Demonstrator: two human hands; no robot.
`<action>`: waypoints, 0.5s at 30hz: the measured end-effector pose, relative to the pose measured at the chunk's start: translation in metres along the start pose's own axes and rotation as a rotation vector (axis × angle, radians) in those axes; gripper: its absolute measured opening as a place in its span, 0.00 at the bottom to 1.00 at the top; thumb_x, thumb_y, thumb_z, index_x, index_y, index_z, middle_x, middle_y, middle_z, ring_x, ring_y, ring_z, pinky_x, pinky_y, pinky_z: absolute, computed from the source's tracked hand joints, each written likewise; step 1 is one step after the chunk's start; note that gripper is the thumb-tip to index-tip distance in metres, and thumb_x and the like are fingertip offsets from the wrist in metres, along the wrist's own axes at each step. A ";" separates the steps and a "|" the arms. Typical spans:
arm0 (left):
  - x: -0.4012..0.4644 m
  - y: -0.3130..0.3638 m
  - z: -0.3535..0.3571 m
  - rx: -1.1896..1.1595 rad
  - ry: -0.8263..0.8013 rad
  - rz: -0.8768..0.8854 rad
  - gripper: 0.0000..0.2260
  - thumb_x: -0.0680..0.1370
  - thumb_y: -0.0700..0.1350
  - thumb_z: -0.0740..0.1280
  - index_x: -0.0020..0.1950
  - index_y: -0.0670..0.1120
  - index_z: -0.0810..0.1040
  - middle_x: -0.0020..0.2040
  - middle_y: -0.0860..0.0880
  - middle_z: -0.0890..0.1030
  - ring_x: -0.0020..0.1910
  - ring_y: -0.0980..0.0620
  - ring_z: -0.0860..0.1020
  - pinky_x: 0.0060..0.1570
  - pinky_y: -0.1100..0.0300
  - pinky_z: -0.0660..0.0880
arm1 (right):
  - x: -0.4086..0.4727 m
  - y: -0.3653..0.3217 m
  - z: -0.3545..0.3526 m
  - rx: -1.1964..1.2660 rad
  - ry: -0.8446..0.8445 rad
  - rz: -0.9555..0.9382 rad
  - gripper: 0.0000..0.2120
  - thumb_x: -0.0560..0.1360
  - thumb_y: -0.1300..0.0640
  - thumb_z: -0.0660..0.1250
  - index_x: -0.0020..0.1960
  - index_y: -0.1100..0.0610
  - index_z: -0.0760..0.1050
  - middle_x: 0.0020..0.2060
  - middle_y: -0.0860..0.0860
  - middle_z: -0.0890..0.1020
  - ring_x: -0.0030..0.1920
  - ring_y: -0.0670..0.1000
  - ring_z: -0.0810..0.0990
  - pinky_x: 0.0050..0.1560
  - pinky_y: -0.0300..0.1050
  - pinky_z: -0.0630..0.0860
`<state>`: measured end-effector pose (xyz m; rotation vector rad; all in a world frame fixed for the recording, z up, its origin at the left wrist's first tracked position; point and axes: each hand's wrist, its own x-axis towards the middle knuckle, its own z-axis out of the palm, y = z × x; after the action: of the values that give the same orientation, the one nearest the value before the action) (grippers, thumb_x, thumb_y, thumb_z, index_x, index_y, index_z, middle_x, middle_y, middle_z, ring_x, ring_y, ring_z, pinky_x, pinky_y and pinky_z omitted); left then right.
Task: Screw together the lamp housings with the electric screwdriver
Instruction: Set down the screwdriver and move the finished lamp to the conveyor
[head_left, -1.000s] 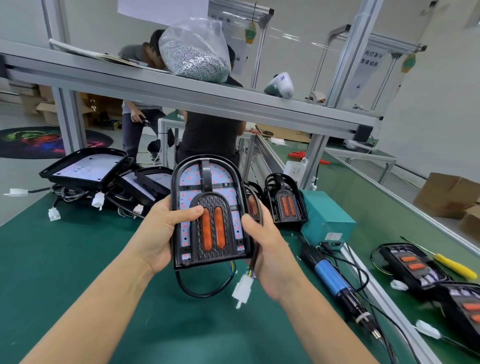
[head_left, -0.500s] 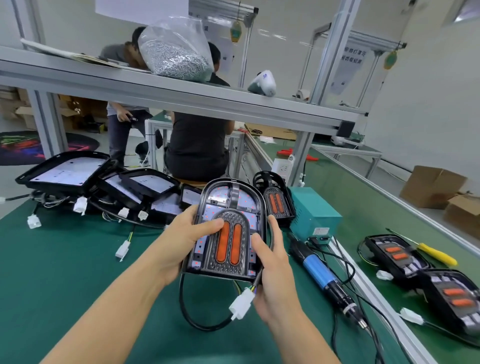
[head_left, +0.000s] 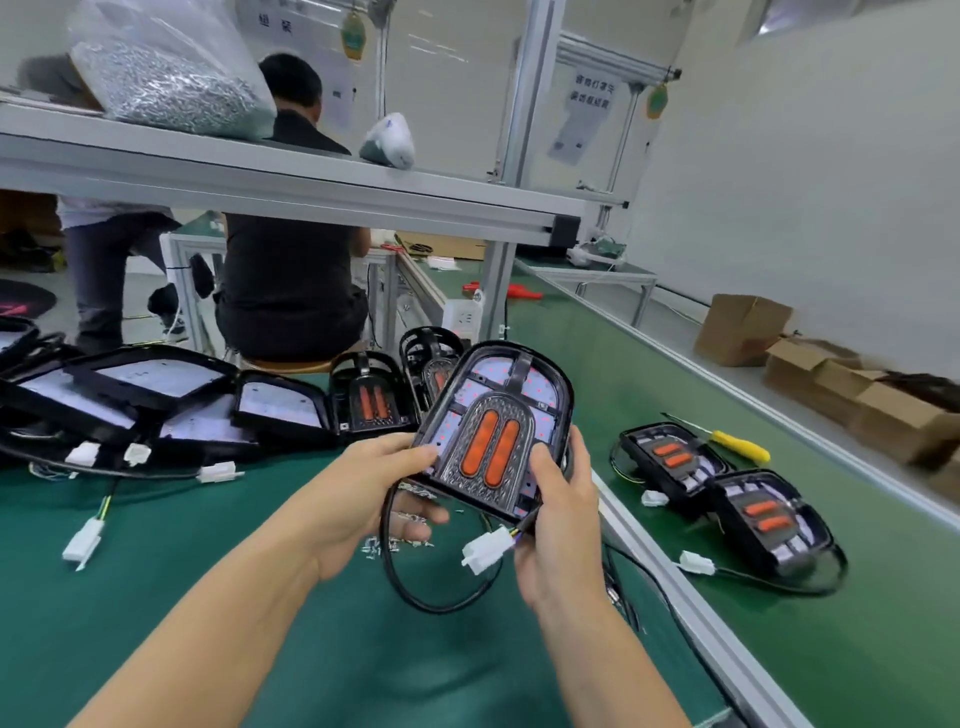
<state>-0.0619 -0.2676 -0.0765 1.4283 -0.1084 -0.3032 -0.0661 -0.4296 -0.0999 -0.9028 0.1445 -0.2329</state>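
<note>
On my far left the unfinished housings (head_left: 156, 395) lay stacked on the green mat (head_left: 156, 597), connectors trailing; I saw no writing on them. My left hand (head_left: 374, 499) held the lamp (head_left: 498, 426) by its lower left corner, thumb laid flat on the face and fingers curled underneath. Loose screws (head_left: 395, 543) lay on the mat just below that hand.

The lamp itself was in the air over the mat, between both hands, face towards me. Its long axis ran from the flat base near my palms up and away to the rounded top, leaning right. My right hand (head_left: 561, 525) gripped the lower right corner, thumb on the face, with the cable and white plug (head_left: 485, 551) hanging beside its palm. Both hands were equally close to it. I could not see the electric screwdriver anywhere in view, so I judged it would have to be found before any screw went in.

To the right, two finished lamps (head_left: 727, 488) lay beside a yellow screwdriver (head_left: 737, 446). The hanging signs (head_left: 587, 104) bore characters too blurred to read.
</note>
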 end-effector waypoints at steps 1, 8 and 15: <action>0.007 -0.001 0.010 -0.009 0.000 -0.001 0.09 0.79 0.43 0.63 0.55 0.44 0.81 0.47 0.46 0.83 0.33 0.46 0.80 0.28 0.60 0.77 | 0.004 -0.006 -0.007 -0.012 0.025 -0.024 0.22 0.81 0.61 0.61 0.73 0.46 0.66 0.60 0.52 0.82 0.56 0.55 0.82 0.42 0.45 0.81; 0.063 0.008 0.086 -0.047 -0.044 -0.043 0.05 0.80 0.41 0.62 0.47 0.41 0.76 0.41 0.40 0.79 0.28 0.48 0.79 0.26 0.60 0.78 | 0.042 -0.059 -0.051 -0.057 0.186 -0.153 0.23 0.81 0.62 0.61 0.74 0.47 0.64 0.59 0.50 0.82 0.51 0.50 0.84 0.39 0.41 0.80; 0.117 0.018 0.151 -0.150 -0.067 -0.116 0.10 0.82 0.41 0.59 0.44 0.40 0.75 0.32 0.45 0.79 0.25 0.52 0.78 0.29 0.60 0.78 | 0.099 -0.100 -0.090 -0.156 0.291 -0.239 0.23 0.81 0.61 0.61 0.75 0.52 0.63 0.64 0.53 0.78 0.60 0.56 0.80 0.58 0.55 0.78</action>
<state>0.0149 -0.4414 -0.0491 1.2778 -0.0559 -0.4464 -0.0044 -0.5840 -0.0785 -1.0391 0.3280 -0.5822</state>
